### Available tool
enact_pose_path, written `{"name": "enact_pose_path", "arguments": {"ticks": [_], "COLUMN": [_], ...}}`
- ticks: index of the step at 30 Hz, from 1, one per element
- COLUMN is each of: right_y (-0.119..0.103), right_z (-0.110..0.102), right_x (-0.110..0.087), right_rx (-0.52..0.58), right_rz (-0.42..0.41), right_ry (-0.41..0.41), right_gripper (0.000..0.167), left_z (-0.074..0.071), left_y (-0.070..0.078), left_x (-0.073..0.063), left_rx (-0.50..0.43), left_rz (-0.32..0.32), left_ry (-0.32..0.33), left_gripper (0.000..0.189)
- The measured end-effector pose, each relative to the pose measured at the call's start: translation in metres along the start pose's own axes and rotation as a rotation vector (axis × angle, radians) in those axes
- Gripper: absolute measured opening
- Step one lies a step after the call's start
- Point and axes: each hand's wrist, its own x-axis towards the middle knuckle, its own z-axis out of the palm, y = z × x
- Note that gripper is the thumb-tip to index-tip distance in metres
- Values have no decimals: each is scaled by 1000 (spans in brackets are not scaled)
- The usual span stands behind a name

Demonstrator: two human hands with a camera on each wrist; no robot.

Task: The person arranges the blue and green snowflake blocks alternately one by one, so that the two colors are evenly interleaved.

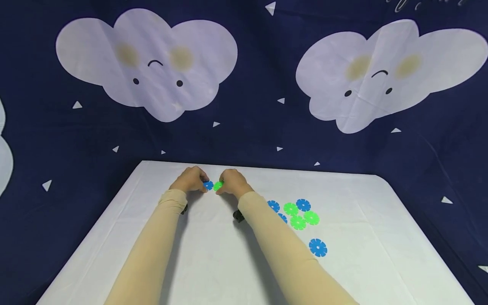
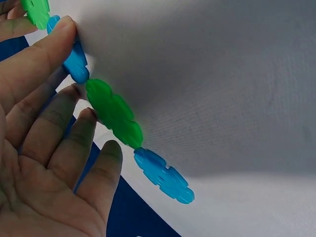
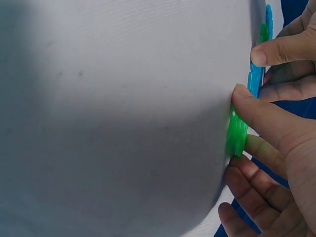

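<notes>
Near the far edge of the table, my left hand pinches a notched blue plastic disc between thumb and fingers. A green disc follows it in a row in the left wrist view, with another blue disc at the row's end. My right hand grips a green notched disc beside the held blue one. In the right wrist view the thumb lies on this green disc, whose upper end meets the blue disc edge to edge.
Loose green discs and blue discs lie right of my right forearm, which partly covers some. A single blue disc sits nearer. Behind the white-covered table hangs a dark blue cloth printed with clouds.
</notes>
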Motion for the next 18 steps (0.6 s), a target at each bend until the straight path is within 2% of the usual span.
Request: {"name": "enact_pose_path", "arguments": {"ticks": [18], "right_y": [-3], "right_z": [-1], "right_x": [-2], "right_rx": [-21], "right_rz": [11], "right_ry": [13], "right_gripper": [50], "left_z": [-1], "left_y": [2], "left_x": [-2], "left_rx": [10], "left_rz": [0], "left_ry": [-6], "left_gripper": [41]}}
